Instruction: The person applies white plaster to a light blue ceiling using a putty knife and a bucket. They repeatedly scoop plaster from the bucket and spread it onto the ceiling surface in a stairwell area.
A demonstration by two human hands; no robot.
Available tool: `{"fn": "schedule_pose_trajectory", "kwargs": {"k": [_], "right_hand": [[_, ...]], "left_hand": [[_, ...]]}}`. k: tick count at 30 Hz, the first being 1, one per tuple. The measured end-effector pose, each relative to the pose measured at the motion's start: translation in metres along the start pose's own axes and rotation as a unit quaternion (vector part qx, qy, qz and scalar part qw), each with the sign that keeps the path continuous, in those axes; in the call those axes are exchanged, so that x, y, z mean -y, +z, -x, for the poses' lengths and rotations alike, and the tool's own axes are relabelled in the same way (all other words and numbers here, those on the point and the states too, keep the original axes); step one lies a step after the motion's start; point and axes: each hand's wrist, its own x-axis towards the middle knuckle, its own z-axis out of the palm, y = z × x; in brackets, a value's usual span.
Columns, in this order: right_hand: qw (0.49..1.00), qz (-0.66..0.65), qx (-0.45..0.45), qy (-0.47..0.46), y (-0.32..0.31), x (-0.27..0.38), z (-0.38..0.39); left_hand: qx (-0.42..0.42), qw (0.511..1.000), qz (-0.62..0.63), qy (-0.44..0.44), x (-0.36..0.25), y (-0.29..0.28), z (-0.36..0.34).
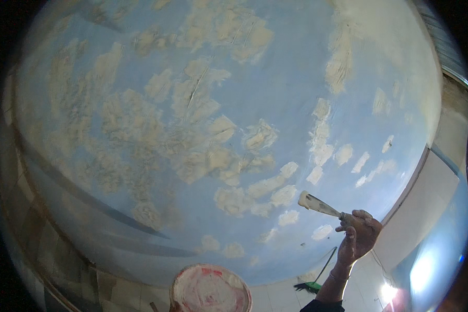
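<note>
My right hand [360, 235] is raised from the lower right, its fingers wrapped round the handle of a putty knife [322, 206]. The blade points left, and a dab of cream putty [302, 199] sits on its tip. Behind it spreads a blue painted wall [275, 88] with many rough cream filler patches [226, 200]. At the bottom centre is a round tub or lid [208, 291], whitish and smeared with red; what supports it is cut off by the frame. My left hand does not show.
A broom with green and black bristles [309, 286] is low behind my right forearm. A bright lamp [388, 293] shines at the lower right, with a hanging cable above it. Tiles [41, 244] border the wall at left. A corrugated panel [442, 41] shows at upper right.
</note>
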Motion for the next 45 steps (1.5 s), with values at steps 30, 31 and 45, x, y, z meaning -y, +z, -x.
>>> {"fn": "schedule_pose_trajectory", "kwargs": {"k": [30,31,45], "right_hand": [[0.84,0.204,0.211,-0.457,-0.008,-0.029,-0.077],[0.805,0.247,0.224,-0.49,-0.005,-0.021,-0.087],[0.927,0.224,0.15,-0.26,0.1,0.041,-0.189]], "left_hand": [[0.023,0.985,0.073,0.152,0.08,-0.037,-0.078],[0.061,0.983,0.067,0.158,0.071,-0.041,-0.08],[0.136,0.978,-0.036,0.155,-0.034,-0.116,-0.092]]}}
